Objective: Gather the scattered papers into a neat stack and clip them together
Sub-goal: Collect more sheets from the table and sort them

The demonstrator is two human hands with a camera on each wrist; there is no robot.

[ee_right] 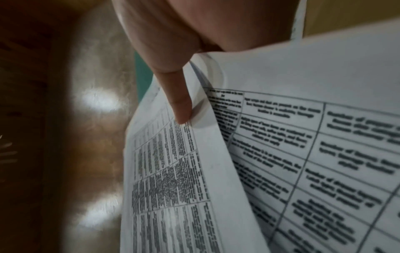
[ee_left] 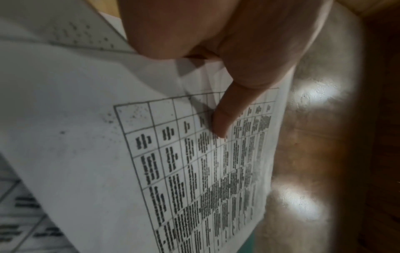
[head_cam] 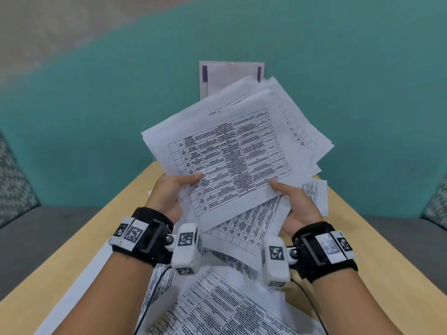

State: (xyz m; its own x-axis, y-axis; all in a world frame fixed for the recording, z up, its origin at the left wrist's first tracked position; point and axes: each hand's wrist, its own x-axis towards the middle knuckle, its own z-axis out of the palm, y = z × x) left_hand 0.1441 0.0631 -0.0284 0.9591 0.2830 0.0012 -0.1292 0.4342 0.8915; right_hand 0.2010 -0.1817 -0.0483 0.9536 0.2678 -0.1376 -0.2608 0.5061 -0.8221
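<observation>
I hold a loose, fanned bundle of printed papers [head_cam: 232,141] tilted up above the wooden table [head_cam: 79,243]. My left hand [head_cam: 169,192] grips its lower left edge, thumb on the top sheet's table print. My right hand [head_cam: 297,204] grips the lower right edge the same way. The left thumb [ee_left: 225,119] presses on the top sheet [ee_left: 108,154] in the left wrist view. In the right wrist view the right thumb [ee_right: 181,106] lies on the bundle [ee_right: 173,171]. Several more sheets [head_cam: 217,308] lie scattered on the table below my wrists. No clip shows.
A white and purple folder or sheet [head_cam: 229,73] stands behind the bundle against the teal wall [head_cam: 96,105]. Grey seats [head_cam: 36,228] flank the table on both sides. A loose sheet [head_cam: 314,192] lies on the table at the right.
</observation>
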